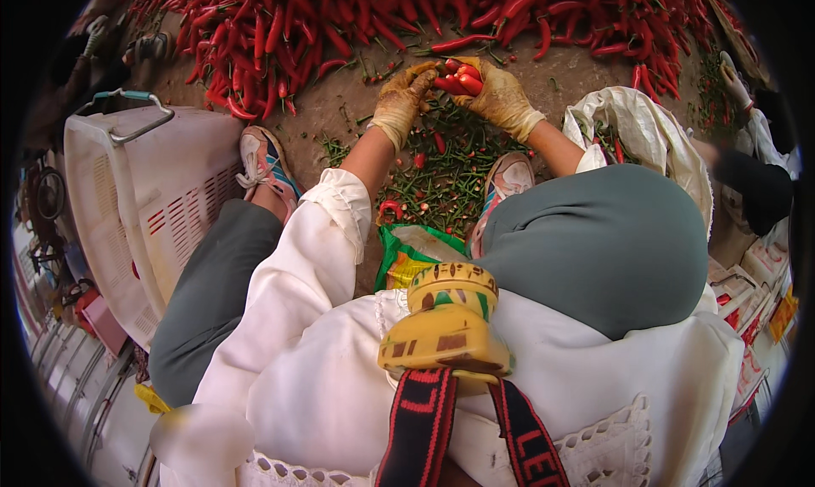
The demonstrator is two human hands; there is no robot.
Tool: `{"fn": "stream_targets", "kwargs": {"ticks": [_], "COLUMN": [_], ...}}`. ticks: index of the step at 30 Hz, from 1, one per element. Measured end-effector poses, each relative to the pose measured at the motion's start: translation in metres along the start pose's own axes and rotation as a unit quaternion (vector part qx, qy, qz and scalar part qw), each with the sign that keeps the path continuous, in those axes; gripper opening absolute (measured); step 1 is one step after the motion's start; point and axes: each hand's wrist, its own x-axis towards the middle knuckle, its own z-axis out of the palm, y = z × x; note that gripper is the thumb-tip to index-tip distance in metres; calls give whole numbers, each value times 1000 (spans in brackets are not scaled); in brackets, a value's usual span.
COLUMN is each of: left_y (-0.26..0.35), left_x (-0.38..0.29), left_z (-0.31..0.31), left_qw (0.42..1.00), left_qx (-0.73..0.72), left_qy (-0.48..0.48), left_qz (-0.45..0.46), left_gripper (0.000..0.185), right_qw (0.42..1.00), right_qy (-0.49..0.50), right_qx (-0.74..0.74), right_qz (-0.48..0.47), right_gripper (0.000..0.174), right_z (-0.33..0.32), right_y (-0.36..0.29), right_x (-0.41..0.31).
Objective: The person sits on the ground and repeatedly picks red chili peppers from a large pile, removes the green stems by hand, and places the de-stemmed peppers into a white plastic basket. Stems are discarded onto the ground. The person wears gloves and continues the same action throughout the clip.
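Both of my hands wear stained, yellowish gloves and are close together above the ground. My right hand [504, 98] is closed around a bunch of red chili peppers [460, 79], whose pale cut or snapped ends face up. Curled fingers of my left hand [402, 100] come right up to the left side of that bunch; whether they pinch anything is hard to tell. Beneath the hands lies a litter of green pepper stems [439, 168] with some red bits. A large heap of red chili peppers [356, 9] spreads across the far side.
To the left, a white slotted plastic crate [184, 162] with a metal handle leans by my leg. A white woven sack [662, 127] gapes at right, stems and peppers inside. Between my feet is a green-and-yellow bag [407, 258]. Another person's gloved hand [735, 86] shows at far right.
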Motion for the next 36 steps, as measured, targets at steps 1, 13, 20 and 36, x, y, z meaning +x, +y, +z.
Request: {"fn": "stream_targets", "kwargs": {"ticks": [1,13,20,36], "left_y": [2,3,-21,-26], "left_x": [-2,-49,-90,-36], "left_z": [1,-67,-6,-13], "left_qw": [999,878,882,984], "left_qx": [9,440,470,-81], "left_qy": [-6,172,-42,-126], "left_qz": [35,70,1,-98], "left_gripper": [34,27,53,30], "right_qw": [998,930,919,792], "right_qy": [-18,-266,-255,-126], "right_qx": [38,177,-45,-563], "right_qz": [-52,183,-298,-201], "right_gripper": [67,53,28,24], "right_z": [0,-45,-37,-26], "right_y": [-7,-164,-435,-10], "right_x": [-6,-4,80,96]}}
